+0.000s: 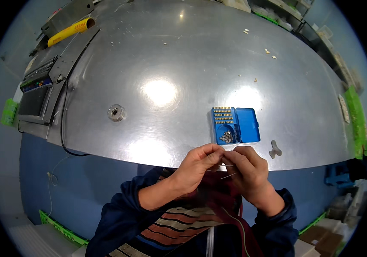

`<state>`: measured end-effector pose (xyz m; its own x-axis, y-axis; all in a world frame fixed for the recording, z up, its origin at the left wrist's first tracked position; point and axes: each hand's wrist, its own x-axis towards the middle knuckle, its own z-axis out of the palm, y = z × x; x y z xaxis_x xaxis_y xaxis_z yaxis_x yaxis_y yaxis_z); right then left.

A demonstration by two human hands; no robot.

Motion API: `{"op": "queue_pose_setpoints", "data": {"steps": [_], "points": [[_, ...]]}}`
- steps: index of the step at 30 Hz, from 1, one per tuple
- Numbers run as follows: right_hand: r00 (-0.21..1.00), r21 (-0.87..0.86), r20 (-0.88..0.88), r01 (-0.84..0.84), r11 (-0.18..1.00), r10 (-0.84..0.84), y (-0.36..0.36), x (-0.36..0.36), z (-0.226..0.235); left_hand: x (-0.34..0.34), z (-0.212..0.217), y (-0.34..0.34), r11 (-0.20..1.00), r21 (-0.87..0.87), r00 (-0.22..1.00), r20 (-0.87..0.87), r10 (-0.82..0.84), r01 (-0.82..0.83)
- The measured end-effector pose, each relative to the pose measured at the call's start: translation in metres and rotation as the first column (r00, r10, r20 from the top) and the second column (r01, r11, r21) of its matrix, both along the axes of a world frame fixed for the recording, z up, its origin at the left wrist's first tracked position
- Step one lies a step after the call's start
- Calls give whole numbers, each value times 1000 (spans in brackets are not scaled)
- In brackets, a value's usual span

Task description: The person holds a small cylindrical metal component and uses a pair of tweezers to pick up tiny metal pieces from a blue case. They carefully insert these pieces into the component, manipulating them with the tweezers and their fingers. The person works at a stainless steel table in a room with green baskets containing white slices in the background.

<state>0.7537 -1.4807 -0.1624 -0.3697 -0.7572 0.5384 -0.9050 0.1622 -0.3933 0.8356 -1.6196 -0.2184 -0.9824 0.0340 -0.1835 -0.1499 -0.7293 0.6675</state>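
Observation:
Just past the table's near edge, my left hand (198,167) and my right hand (249,171) meet with their fingertips pinched together. What the left fingertips hold is too small and too hidden to make out. From under my right fingers stick two thin metal prongs (229,175), pointing left. Beyond the hands lies an open blue plastic box (247,125) with its lid folded to the right. Rows of small brass-coloured pieces (223,115) fill its far part, and loose small metal pieces (226,137) lie in its round well.
A grey three-armed piece (275,149) lies right of the box. A clear round container (116,113) stands to the left. Further left are a dark device (35,100) with a cable and a yellow tube (70,32). Small pale bits (267,52) dot the metal table (183,64).

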Motion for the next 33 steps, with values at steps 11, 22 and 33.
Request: {"op": "queue_pose_setpoints", "data": {"steps": [11,22,33], "points": [[994,171,35,-108,979,103,-13,-24,3,-9,2,-14,999,-41,991,135,-14,20],[772,202,600,110,973,-211,-41,-107,-35,7,-33,-45,519,-619,765,-220,605,-589],[890,334,363,153,930,-276,-51,-106,-42,7,-35,-44,506,-616,762,-259,593,-604]]}}
